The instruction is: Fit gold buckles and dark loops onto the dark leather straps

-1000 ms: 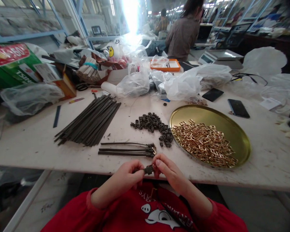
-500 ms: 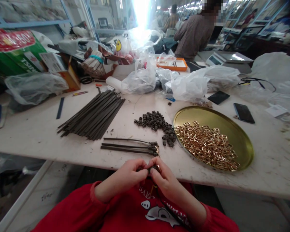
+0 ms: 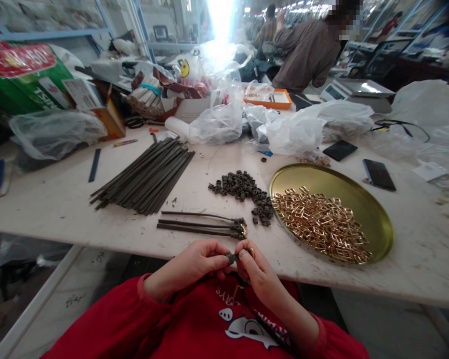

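Note:
My left hand (image 3: 204, 262) is closed, thumb and fingers pinching a small dark keeper loop (image 3: 231, 258). Close beside it, my right hand (image 3: 258, 269) grips the end of a dark strap, with a bit of a gold buckle (image 3: 252, 252) showing at the fingers. The strap's length (image 3: 271, 326) seems to trail down over the red shirt. Just beyond my hands lie several straps with gold buckles (image 3: 198, 228) at their right ends. A heap of dark loops (image 3: 241, 185) sits farther back, and a pile of bare dark straps (image 3: 145, 174) lies to the left.
A round gold tray (image 3: 374, 214) with heaped gold buckles (image 3: 322, 224) stands at the right. Behind it lie a phone (image 3: 378, 174) and a black flat object (image 3: 339, 149). Plastic bags (image 3: 295, 132) line the back. A person (image 3: 307, 50) stands beyond the table.
My hands have drawn slightly apart, and the dark piece between the fingertips shows more clearly. In the background, the person has shifted and leans to the right.

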Available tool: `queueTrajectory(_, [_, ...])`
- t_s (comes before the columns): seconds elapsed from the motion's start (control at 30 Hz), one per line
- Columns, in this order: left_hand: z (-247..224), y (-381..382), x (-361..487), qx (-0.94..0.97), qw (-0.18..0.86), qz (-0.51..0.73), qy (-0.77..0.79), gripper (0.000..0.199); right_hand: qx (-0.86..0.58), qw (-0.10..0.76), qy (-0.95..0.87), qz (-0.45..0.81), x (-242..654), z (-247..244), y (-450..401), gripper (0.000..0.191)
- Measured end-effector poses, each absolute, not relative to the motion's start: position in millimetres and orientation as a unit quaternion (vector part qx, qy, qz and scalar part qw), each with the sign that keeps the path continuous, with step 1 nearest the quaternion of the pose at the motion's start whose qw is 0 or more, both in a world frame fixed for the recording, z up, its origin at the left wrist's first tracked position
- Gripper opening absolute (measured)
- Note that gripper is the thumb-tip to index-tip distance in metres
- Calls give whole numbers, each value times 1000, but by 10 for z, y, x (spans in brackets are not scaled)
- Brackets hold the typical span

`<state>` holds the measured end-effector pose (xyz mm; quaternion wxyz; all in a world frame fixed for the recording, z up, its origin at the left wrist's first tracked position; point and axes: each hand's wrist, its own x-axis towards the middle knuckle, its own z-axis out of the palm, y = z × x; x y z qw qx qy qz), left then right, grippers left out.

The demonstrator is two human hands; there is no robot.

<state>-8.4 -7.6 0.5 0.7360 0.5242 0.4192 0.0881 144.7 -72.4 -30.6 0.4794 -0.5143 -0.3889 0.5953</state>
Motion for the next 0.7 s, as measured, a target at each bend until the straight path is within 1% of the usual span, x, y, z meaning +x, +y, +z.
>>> queueTrajectory(0.13, [-16, -84, -40, 505, 756, 80, 409, 24, -518, 462, -426, 580, 1455, -315, -764, 22])
queueTrajectory(0.37, [21, -93, -15, 532, 749, 59, 390, 21, -510, 374, -578, 516, 1536, -279, -765, 37])
queueTrajectory(0.47, [47, -68, -6, 578, 712, 58, 395, 22, -514, 372, -588, 502, 1575, -233, -752, 38])
queueTrajectory(0.57, [66, -15, -56, 640, 636, 39, 429, 23, -531, 368, -569, 509, 1635, -205, -732, 32])
queueTrajectory(0.63, [66, 18, -101, 669, 601, 11, 438, 24, -534, 361, -544, 538, 1664, -222, -716, 25])
queueTrajectory(0.7, [67, 38, -127, 685, 587, -15, 431, 26, -517, 363, -513, 581, 1669, -261, -702, 23])
